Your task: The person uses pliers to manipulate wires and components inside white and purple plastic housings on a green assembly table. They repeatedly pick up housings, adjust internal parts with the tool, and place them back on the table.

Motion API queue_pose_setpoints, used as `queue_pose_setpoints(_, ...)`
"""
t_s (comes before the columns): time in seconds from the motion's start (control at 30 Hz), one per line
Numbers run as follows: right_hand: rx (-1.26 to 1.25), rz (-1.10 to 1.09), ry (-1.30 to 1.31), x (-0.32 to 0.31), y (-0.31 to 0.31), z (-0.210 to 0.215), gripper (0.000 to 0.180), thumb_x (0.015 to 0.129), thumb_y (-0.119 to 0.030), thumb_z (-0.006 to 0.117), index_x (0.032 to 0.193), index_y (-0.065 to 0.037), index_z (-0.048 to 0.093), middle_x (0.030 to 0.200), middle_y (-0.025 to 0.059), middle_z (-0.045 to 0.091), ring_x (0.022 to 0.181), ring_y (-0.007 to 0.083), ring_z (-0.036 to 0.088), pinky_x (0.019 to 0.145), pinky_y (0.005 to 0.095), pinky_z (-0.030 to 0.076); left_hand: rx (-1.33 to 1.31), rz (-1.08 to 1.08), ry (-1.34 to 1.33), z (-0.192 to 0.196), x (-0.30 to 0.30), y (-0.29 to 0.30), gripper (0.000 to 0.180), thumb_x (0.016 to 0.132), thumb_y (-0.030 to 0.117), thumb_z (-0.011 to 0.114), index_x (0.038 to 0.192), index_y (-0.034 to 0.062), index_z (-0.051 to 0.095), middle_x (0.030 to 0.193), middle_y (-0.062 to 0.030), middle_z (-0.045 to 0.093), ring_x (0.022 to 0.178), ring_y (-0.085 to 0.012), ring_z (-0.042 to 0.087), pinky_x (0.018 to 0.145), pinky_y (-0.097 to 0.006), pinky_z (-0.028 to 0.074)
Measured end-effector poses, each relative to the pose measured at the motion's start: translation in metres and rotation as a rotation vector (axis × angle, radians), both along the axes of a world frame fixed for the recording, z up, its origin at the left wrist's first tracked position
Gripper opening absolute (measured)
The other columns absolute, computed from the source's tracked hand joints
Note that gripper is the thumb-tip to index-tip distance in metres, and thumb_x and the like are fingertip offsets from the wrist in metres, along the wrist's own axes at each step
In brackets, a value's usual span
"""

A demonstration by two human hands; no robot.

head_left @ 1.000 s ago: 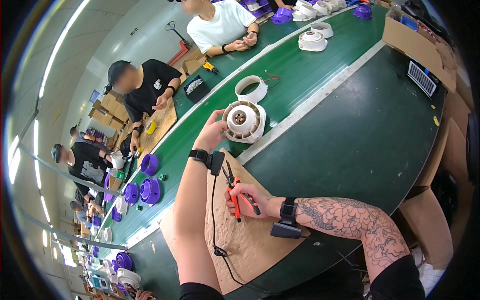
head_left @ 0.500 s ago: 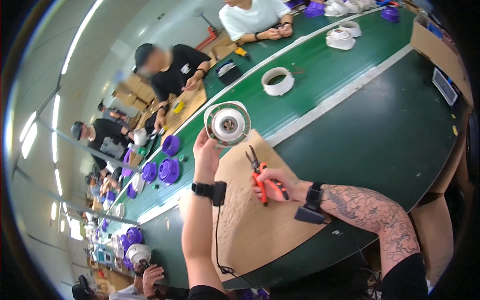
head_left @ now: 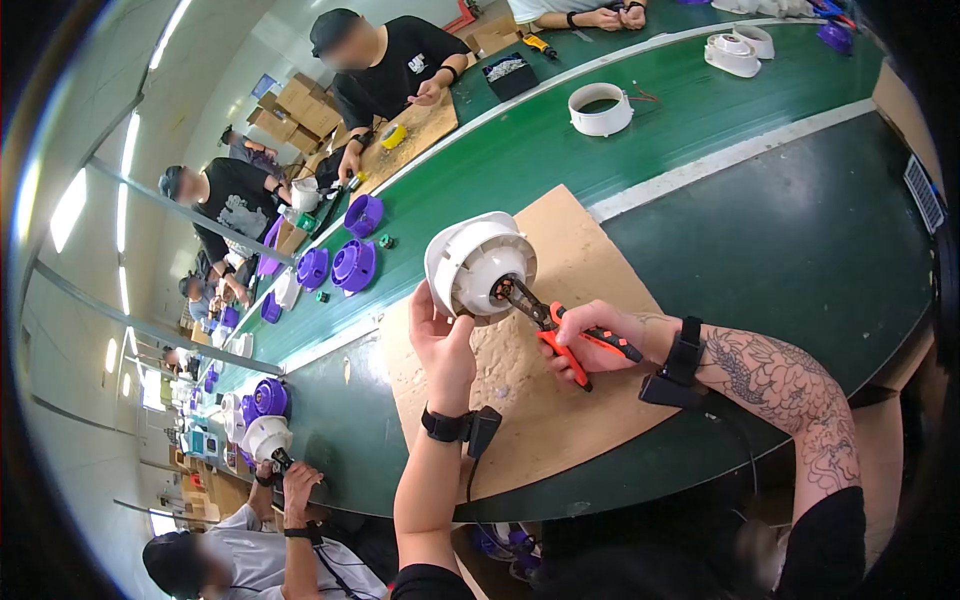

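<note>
My left hand (head_left: 443, 345) is closed around the lower left side of a white round plastic housing (head_left: 480, 262), holding it up over a cardboard sheet. The housing is tilted, with its dark centre hole turned toward the right. In my right hand (head_left: 597, 340) is a pair of long-nosed pliers (head_left: 555, 328) with red and black handles. The pliers' tips reach the centre hole of the housing; whether they grip anything inside is hidden. Both my wrists carry black straps with small boxes.
Beneath the work lies a brown, pitted cardboard sheet (head_left: 545, 420) on the dark green table (head_left: 760, 250). Across the green belt (head_left: 680, 120) stand a white ring (head_left: 600, 112) and several purple housings (head_left: 353, 265). Co-workers sit along the far side and at the lower left.
The housing has tilted, its centre now turned toward the pliers. My right hand has brought the pliers' tips to its centre hole. The whole view has shifted.
</note>
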State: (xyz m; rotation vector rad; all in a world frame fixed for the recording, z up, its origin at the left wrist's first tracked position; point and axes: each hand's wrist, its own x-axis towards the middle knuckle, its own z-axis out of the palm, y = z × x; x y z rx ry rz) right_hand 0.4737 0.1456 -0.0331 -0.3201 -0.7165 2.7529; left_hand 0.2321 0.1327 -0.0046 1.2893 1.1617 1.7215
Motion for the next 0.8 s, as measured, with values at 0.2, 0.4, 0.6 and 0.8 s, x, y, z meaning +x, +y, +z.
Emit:
queue_pose_setpoints(0.2,0.006,-0.026,-0.099,0.003,-0.007,0.013,0.022,0.087,-0.030,0.066,0.081,-0.011,0.057,0.074,0.0030,0.057,0.067,0.0181,0.057,0.070,0.0345,0.049,-0.008,-0.044,-0.088,-0.004,-0.005,0.002,0.070,0.075,-0.020,0.053,0.143,-0.0053,0.046,0.136,-0.0126,0.057,0.127,-0.0224,0.058,0.108,-0.036,0.048)
queue_pose_setpoints(0.4,0.022,-0.005,-0.113,0.004,-0.006,0.012,0.024,0.088,-0.032,0.066,0.081,-0.011,0.057,0.072,0.0018,0.058,0.065,0.0170,0.058,0.066,0.0321,0.049,0.022,-0.055,-0.025,-0.003,-0.003,0.003,0.071,0.078,-0.021,0.047,0.147,-0.0035,0.042,0.140,-0.0137,0.052,0.129,-0.0258,0.056,0.105,-0.040,0.051)
queue_pose_setpoints(0.6,0.030,-0.015,-0.110,-0.001,-0.004,0.009,0.026,0.086,-0.033,0.067,0.077,-0.012,0.056,0.068,0.0002,0.055,0.060,0.0151,0.055,0.060,0.0304,0.047,0.051,-0.064,0.071,-0.002,-0.002,0.003,0.072,0.077,-0.022,0.048,0.145,-0.0018,0.042,0.140,-0.0132,0.052,0.130,-0.0260,0.055,0.105,-0.040,0.051)
queue_pose_setpoints(0.8,0.082,-0.030,-0.178,0.000,-0.006,0.015,0.027,0.086,-0.032,0.067,0.075,-0.013,0.051,0.065,-0.0031,0.049,0.055,0.0103,0.049,0.054,0.0270,0.042,0.057,-0.092,0.076,0.007,0.001,0.001,0.070,0.072,-0.020,0.053,0.139,-0.0026,0.046,0.130,-0.0102,0.055,0.124,-0.0211,0.056,0.105,-0.036,0.048)
